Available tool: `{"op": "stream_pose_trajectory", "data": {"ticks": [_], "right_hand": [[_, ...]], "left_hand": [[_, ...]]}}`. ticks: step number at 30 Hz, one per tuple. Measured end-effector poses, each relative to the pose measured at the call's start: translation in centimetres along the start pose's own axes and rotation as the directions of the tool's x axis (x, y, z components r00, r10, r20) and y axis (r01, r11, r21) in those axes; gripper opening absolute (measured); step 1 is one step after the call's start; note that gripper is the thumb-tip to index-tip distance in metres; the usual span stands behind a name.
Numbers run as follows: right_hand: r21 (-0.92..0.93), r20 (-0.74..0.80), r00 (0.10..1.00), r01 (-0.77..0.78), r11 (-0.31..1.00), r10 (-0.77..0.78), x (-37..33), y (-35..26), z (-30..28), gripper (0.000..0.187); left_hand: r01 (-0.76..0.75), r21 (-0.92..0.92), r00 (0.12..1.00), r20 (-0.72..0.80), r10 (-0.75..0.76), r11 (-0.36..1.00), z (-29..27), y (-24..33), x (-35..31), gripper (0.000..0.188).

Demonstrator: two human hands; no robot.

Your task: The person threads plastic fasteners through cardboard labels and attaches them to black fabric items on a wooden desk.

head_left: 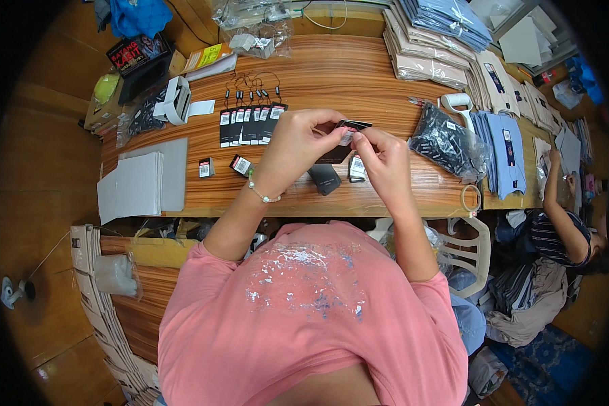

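Above the middle of the wooden table, both hands are on a black hang tag (333, 155) with a small white barcode sticker near its top. My left hand (303, 139) pinches its left edge. The fingertips of my right hand (384, 154) press together at the sticker. Below the hands lie a stack of black tags (325, 178) and a small pile of white barcode labels (357, 168). Left of my left wrist is a small tag with a barcode (240, 164), with a folded one (206, 168) beyond. A row of stickered black tags (243, 125) with looped cords lies farther back.
White sheets (130, 187) lie at the left. On the right are a plastic bag of black pieces (448, 141), a white handled tool (457, 107) and folded blue shirts (504, 150). Packed garments (430, 51) are stacked behind. A co-worker (563, 230) sits far right, past a white chair (470, 254).
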State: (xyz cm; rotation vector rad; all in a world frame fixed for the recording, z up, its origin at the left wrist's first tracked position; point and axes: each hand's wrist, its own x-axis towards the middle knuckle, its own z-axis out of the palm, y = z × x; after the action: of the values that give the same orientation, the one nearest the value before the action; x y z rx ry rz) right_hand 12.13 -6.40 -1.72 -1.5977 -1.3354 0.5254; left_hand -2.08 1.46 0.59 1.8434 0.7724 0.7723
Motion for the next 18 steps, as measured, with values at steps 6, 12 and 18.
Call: {"op": "stream_pose_trajectory", "data": {"ticks": [6, 12, 18], "right_hand": [[-0.066, 0.024, 1.0, -0.017, 0.998, 0.019, 0.14, -0.14, -0.39, 0.023], [-0.118, 0.019, 1.0, -0.022, 0.993, 0.025, 0.34, -0.06, -0.76, 0.023], [-0.168, -0.003, 1.0, -0.012, 0.986, 0.012, 0.48, -0.21, -0.7, 0.023]], "left_hand": [[-0.03, 0.08, 0.999, 0.016, 0.029, 0.996, 0.38, 0.56, 0.11, 0.015], [-0.08, 0.151, 0.995, 0.075, 0.069, 0.985, 0.54, 0.5, 0.44, 0.014], [-0.114, 0.218, 0.991, 0.099, 0.094, 0.969, 0.51, 0.7, 0.61, 0.015]]}}
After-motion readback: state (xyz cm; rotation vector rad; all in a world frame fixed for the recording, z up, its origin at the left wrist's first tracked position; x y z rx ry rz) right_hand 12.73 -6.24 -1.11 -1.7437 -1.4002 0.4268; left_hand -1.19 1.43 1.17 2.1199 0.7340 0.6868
